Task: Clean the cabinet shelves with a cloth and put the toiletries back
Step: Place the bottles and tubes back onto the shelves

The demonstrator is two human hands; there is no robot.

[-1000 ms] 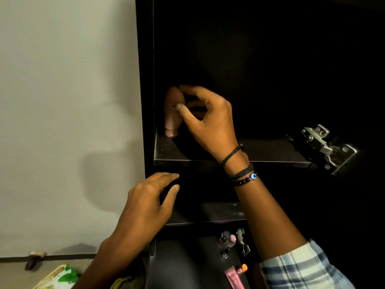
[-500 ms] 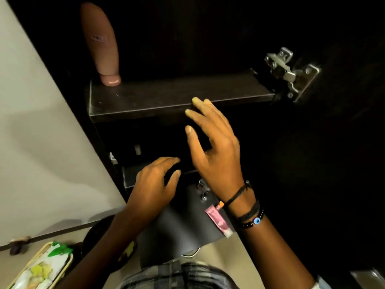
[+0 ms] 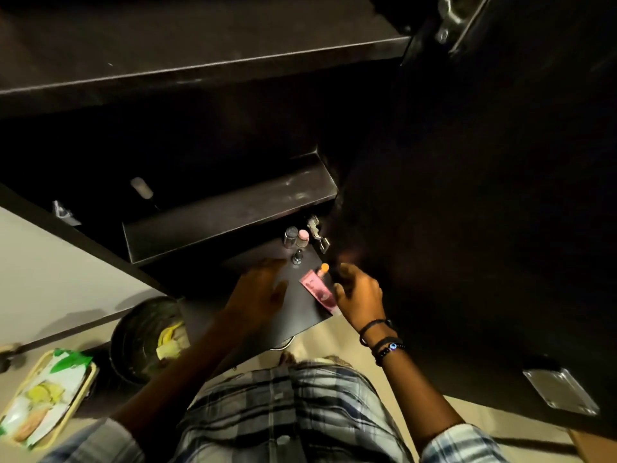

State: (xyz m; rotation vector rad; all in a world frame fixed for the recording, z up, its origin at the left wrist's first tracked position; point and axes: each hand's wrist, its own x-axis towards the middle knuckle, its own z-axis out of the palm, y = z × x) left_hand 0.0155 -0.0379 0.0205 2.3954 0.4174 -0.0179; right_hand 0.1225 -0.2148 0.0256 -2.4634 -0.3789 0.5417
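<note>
I look down at a dark bottom ledge (image 3: pixel 300 315) of the cabinet. A pink tube with an orange cap (image 3: pixel 318 289) lies flat near its right edge. My right hand (image 3: pixel 360 294) is beside the tube, fingers loosely curled, thumb against its edge; it holds nothing. My left hand (image 3: pixel 258 290) rests on the ledge to the tube's left, fingers straight. Behind them stand three small bottles: a silver-capped one (image 3: pixel 291 236), a pink-capped one (image 3: pixel 303 237) and a small one (image 3: pixel 297 258). The middle shelf (image 3: pixel 233 208) and upper shelf (image 3: pixel 200 51) are above. No cloth is in view.
The open dark cabinet door (image 3: pixel 484 228) fills the right side, with a hinge (image 3: pixel 317 232) by the bottles. On the floor at left are a black bin (image 3: pixel 140 339) and a tray holding a packet (image 3: pixel 43 396). A white wall is further left.
My view has tipped downward, so the brown bottle on the upper shelf is out of sight. Both hands have dropped from the shelves to the bottom ledge, beside the pink tube.
</note>
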